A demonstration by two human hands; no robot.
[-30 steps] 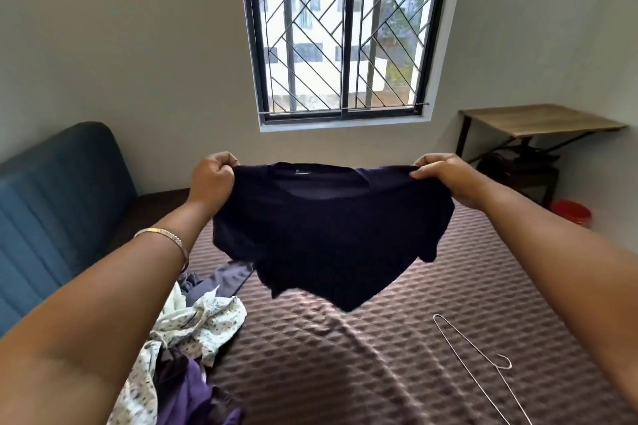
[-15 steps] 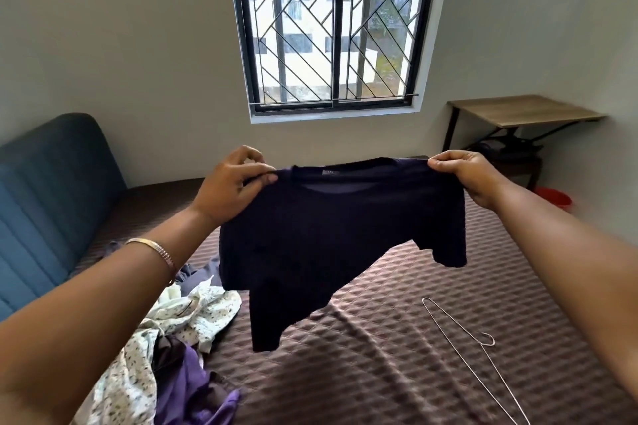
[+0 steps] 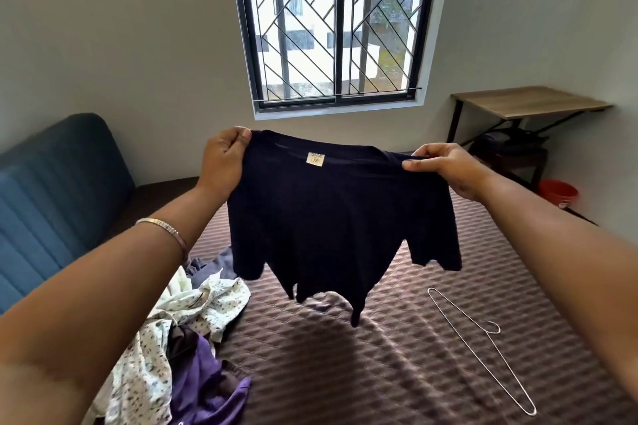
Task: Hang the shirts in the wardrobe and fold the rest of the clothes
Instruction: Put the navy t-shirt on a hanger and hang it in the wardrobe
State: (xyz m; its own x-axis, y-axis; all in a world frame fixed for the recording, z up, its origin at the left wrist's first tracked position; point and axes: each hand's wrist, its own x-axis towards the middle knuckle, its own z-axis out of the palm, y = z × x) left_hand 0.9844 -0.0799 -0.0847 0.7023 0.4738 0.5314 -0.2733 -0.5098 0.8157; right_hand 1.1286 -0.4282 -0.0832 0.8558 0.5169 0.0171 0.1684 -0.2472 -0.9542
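- Far left, on the bed (image 3: pixel 345 373): pile of clothes (image 3: pixel 179 338) — floral print, purple, all crumpled. Not dealt w/ yet; soft stuff, will slump when you lift it.
- Your left hand (image 3: pixel 224 162) is up in the air, fingers curled round the shirt's left shoulder seam, thumb pinching fabric at the top edge.
- Dark navy T-shirt (image 3: pixel 338 217) hangs btwn both hands, above the bed, inside facing you — size tag (image 3: pixel 315 159) shows at the neck. Light, limp knit; sleeves & hem droop freely. Prob won't slip, but it'll sag wherever you let go.
- Your right hand (image 3: pixel 445 166) pinches the other shoulder, fingers closed on the cloth.
- Best hold: keep to the shoulder seams, as now.
- Right, flat on the bed: wire hanger (image 3: pixel 483 348), thin, bendy by the look of it. Take it by the hook.
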